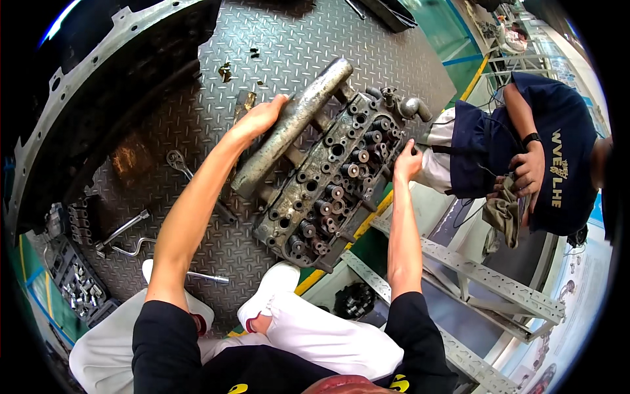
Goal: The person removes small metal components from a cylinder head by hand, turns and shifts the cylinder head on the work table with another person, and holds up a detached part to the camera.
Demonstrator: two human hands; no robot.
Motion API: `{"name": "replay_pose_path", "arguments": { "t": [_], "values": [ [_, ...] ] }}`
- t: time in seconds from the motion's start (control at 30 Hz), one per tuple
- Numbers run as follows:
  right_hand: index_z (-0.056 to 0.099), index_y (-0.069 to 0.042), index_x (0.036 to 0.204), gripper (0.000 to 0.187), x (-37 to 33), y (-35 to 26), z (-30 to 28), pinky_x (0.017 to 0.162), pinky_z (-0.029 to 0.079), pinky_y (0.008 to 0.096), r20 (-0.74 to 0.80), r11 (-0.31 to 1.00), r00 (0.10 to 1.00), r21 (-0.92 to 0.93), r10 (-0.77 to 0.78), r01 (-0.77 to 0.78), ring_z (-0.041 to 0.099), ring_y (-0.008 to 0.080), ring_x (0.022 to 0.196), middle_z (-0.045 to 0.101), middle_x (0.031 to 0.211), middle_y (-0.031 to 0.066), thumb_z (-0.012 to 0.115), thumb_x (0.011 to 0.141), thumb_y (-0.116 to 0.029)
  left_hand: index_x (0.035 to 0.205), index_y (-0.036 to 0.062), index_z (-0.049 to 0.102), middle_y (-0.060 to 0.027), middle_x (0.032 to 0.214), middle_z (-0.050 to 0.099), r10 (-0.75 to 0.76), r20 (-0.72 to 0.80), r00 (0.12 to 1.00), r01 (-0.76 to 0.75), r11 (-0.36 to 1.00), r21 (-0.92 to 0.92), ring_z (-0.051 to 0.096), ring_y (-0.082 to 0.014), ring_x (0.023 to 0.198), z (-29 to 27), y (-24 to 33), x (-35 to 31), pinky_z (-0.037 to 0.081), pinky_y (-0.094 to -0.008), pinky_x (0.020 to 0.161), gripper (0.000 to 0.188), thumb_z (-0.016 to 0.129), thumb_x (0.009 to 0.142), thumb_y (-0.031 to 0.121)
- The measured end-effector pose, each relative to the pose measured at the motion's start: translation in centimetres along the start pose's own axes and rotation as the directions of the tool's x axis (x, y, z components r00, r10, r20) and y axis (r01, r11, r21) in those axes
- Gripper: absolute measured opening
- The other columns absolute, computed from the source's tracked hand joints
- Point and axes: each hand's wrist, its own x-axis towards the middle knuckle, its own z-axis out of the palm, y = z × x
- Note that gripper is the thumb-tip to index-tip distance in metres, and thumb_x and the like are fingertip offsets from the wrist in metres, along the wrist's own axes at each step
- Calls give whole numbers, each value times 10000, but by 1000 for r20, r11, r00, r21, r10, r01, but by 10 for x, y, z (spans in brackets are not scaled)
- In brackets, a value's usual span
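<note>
A greasy cylinder head lies at a slant on the tread-plate surface, its several valve springs facing up. Along its left side runs a thick metal manifold pipe, joined to it by short stubs. My left hand is closed on the outer side of this pipe, with the fingertips partly hidden by it. At the opposite edge, near a bent pipe elbow, my right hand grips the cylinder head. The thumb shows on top and the other fingers are mostly out of sight.
On the left stand a large dark engine casing, a ratchet, a socket wrench and an open socket case. A person holding a rag stands at the right, beside metal steps.
</note>
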Motion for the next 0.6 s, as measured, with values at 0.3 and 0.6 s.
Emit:
{"name": "replay_pose_path", "arguments": {
  "t": [0.3,0.6],
  "values": [
    [678,18,1007,566,4,0,-7,835,489,510,-26,999,999,-22,37,-38,654,437,921,696,947,247,582,901,-530,1257,-43,580,-267,1295,582,3,11,1000,-5,991,135,547,-350,1225,13,28,-14,371,-386,1043,736,305,970,576],
    [680,11,985,555,2,3,-1,828,487,512,-24,1000,1000,-5,13,-13,654,425,925,701,952,232,584,899,-529,1315,-24,554,-225,1335,559,-71,63,995,68,996,52,513,-288,1238,7,18,-7,327,-377,1068,739,315,977,588]
  ]
}}
